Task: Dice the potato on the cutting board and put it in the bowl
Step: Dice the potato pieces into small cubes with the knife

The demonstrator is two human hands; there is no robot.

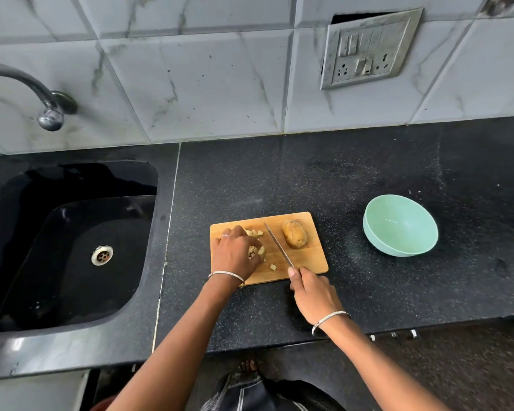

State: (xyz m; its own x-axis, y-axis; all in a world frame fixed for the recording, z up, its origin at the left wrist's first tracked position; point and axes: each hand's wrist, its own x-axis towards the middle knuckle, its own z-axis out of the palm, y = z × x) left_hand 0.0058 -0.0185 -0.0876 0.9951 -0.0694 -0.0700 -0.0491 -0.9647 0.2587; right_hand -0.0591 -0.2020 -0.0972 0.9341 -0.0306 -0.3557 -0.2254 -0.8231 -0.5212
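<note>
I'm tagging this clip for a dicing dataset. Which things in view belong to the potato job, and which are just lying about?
Job: rectangular wooden cutting board; brown unpeeled potato chunk; pale diced potato pieces, cupped by the left hand; steel knife, gripped by the right hand; round mint-green bowl.
Lying about: black sink; curved chrome tap; grey wall switch panel.

The single head view looks steeply down, from close above, onto the counter (339, 179) facing the tiled wall (205, 69).

Black counter (279, 173): cutting board (307, 258), green bowl (404, 229).
</note>
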